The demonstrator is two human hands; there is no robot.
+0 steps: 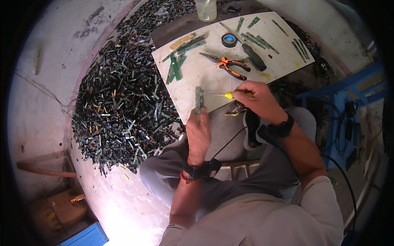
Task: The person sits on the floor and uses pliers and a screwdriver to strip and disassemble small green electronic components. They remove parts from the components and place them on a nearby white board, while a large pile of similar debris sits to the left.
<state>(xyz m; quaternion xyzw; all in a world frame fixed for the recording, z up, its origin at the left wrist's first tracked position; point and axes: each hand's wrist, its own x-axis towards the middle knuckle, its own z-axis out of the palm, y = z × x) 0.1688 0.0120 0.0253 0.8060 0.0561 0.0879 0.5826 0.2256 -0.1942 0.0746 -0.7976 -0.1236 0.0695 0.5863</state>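
My left hand (198, 132) grips the lower end of a narrow green circuit board strip (198, 101) with a dark part along its side, held upright over the near edge of a pale board (184, 89). In my right hand (257, 98) is a screwdriver (228, 95) with a yellow handle, its thin shaft pointing left and its tip at the strip's side. Beyond my hands, long-nose pliers (226, 64) with orange and black handles lie on the board, next to a dark-handled tool (254, 57) and a roll of black tape (229, 40).
Loose green strips (174, 67) lie at the board's left, more strips (300, 49) at its right. A large heap of dark and green strips (123, 101) covers the floor at left. A clear container (206, 10) stands behind the board; a blue chair (338, 89) is at right.
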